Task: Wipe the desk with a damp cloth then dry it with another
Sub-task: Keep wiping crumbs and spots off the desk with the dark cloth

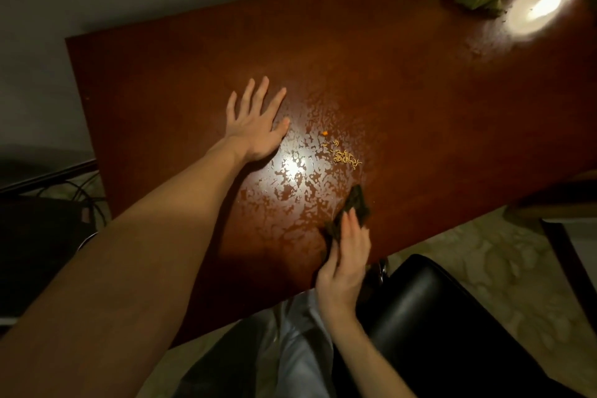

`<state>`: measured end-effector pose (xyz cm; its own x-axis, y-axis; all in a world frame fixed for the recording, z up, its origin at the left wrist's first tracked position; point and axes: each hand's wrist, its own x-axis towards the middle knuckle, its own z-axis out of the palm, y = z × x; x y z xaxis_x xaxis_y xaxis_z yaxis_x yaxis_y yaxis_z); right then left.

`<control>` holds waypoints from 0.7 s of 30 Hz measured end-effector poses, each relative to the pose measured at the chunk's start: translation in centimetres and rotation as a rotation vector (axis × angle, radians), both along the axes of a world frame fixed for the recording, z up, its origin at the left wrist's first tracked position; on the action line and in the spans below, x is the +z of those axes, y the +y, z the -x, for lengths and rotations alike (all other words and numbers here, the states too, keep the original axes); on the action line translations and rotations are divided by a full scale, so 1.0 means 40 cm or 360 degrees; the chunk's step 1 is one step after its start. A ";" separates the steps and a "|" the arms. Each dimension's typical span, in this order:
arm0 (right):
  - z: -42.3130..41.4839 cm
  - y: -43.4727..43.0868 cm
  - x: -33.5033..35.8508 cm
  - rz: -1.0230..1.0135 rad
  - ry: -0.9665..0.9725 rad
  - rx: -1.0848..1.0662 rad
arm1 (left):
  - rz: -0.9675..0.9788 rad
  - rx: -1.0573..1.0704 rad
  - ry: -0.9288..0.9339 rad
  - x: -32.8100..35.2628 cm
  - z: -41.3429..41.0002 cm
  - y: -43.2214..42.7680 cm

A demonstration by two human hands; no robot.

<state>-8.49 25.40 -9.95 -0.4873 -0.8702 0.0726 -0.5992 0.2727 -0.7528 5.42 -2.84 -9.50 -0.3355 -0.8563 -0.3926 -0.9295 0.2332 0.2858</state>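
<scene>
Left hand (255, 126) lies flat on desk (155, 74); right hand (344, 255) grasps dark cloth (355, 203); wiping may sweep food bits (345, 157) off the edge.

left hand (255, 126) flat on desk (161, 81), right hand (345, 255) gripping dark cloth (353, 207)

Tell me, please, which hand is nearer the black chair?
Right. The right hand is at the desk edge beside the chair; the left hand lies flat mid-desk, farther away.
</scene>
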 end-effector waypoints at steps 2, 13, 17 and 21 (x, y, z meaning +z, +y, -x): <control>0.001 0.014 -0.026 0.0038 0.0104 0.0418 | 0.0002 -0.0001 -0.0010 0.001 0.001 0.000; 0.265 -0.325 0.001 -0.0134 0.0605 0.1903 | 0.0038 -0.0006 -0.0015 -0.012 0.000 -0.004; 0.270 -0.392 0.031 -0.0129 0.0794 0.1808 | 0.0030 -0.0008 -0.0008 -0.008 0.001 -0.002; 0.203 -0.259 0.006 -0.0016 0.0716 0.2107 | 0.0014 -0.0013 -0.0007 -0.011 0.001 -0.004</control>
<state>-16.60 15.04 -9.72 0.7497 -0.6618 -0.0075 -0.5996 -0.6743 -0.4311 5.39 -3.00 -9.95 -0.3409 -0.8570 -0.3864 -0.9288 0.2435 0.2794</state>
